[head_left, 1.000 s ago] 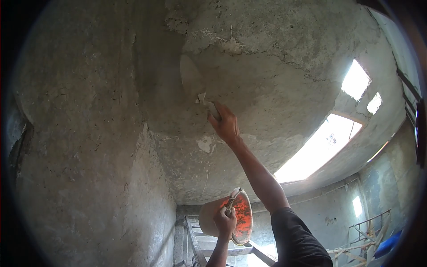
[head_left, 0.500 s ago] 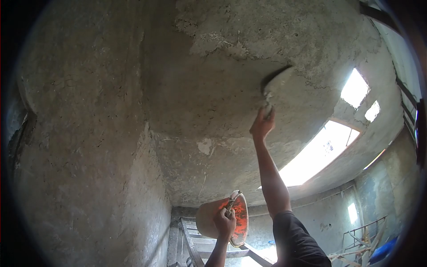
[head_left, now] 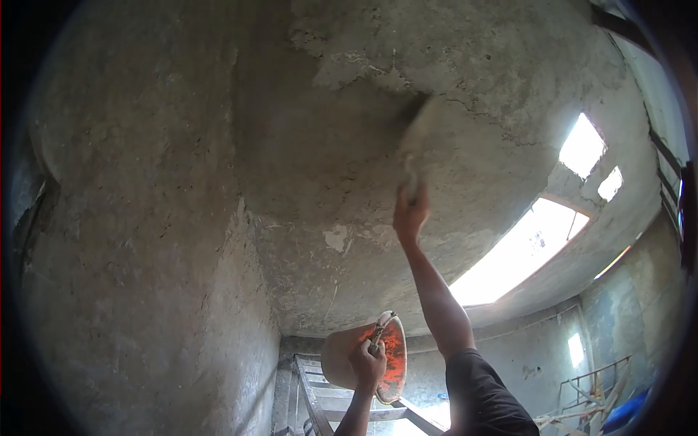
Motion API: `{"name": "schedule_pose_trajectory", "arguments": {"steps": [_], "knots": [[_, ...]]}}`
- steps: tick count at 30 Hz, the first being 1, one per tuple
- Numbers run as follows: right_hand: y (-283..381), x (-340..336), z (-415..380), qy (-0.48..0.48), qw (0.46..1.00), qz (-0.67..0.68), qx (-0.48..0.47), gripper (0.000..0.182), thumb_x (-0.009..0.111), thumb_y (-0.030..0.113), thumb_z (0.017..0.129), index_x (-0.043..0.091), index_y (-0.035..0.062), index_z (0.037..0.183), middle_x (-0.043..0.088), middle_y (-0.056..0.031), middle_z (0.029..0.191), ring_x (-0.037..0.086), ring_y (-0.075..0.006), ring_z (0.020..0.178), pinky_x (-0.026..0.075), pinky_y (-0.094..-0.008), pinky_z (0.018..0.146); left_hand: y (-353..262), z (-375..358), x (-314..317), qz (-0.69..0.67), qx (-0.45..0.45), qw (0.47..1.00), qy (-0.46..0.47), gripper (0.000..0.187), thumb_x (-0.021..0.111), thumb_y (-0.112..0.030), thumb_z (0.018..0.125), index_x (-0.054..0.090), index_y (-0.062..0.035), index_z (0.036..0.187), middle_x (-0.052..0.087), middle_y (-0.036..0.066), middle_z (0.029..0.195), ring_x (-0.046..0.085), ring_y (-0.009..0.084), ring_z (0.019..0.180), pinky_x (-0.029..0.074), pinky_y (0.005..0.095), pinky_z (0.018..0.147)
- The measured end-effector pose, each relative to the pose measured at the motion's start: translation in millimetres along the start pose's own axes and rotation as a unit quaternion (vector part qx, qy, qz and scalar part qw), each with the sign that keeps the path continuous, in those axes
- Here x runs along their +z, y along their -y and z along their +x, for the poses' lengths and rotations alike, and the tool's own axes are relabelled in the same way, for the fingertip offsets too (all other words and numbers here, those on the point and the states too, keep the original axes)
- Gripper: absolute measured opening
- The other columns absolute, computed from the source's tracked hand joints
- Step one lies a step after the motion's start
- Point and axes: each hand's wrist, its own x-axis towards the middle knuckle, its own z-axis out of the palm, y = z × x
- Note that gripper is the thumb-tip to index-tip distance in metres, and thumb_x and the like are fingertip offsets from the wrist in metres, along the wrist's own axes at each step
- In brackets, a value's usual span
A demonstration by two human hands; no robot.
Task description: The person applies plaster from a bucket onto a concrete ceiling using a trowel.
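Observation:
Raised high against the wall, my right hand (head_left: pixel 412 212) is closed on the handle of a trowel (head_left: pixel 420 131), whose blade is smeared by motion and lies close to the wet-looking plaster (head_left: pixel 327 152). Lower down, my left hand (head_left: pixel 369 363) grips the rim area of a bucket (head_left: pixel 342 357), together with a small tool or handle that I cannot make out clearly. The bucket is tipped on its side, its opening facing right, with orange patches on the inside.
A metal frame like a ladder or scaffold (head_left: pixel 313 396) stands below the bucket. Bright window openings (head_left: pixel 520 251) cut the wall on the right. Another scaffold frame (head_left: pixel 592 392) and a blue object (head_left: pixel 627 412) are at the lower right.
My right hand and the trowel have moved left along the wall. My left hand and the bucket have stayed nearly in place.

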Motion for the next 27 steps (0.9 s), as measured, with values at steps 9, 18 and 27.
{"name": "schedule_pose_trajectory", "arguments": {"steps": [9, 18, 27], "knots": [[17.9, 30.3, 33.9, -0.118, 0.983, -0.027, -0.141, 0.041, 0.064, 0.019, 0.085, 0.054, -0.0019, 0.119, 0.060, -0.0192, 0.098, 0.060, -0.0285, 0.084, 0.047, -0.0404, 0.072, -4.6, 0.5, -3.4, -0.019, -0.015, 1.000, 0.006, 0.031, 0.069, -0.025, 0.076, 0.053, -0.0041, 0.060, 0.054, 0.012, 0.054, 0.056, 0.0309, 0.051, 0.042, 0.0431, 0.053], [9.7, 60.5, -11.6, -0.017, 0.986, -0.125, -0.110, 0.039, 0.063, 0.015, 0.085, 0.054, 0.0011, 0.121, 0.058, -0.0233, 0.098, 0.061, -0.0383, 0.083, 0.049, -0.0424, 0.067, -0.4, 1.9, -2.8, -0.001, 0.000, 1.000, -0.010, 0.032, 0.069, -0.025, 0.076, 0.052, -0.0040, 0.059, 0.054, 0.013, 0.055, 0.056, 0.0305, 0.051, 0.042, 0.0419, 0.052], [15.6, 18.1, -41.7, 0.017, 0.992, -0.021, -0.121, 0.037, 0.061, 0.015, 0.087, 0.053, -0.0026, 0.118, 0.059, -0.0207, 0.093, 0.061, -0.0343, 0.077, 0.048, -0.0426, 0.065, 3.8, -1.5, 3.6, 0.004, 0.038, 0.999, -0.009, 0.028, 0.068, -0.020, 0.077, 0.052, -0.0039, 0.061, 0.053, 0.014, 0.055, 0.056, 0.0338, 0.053, 0.041, 0.0438, 0.051]]}}
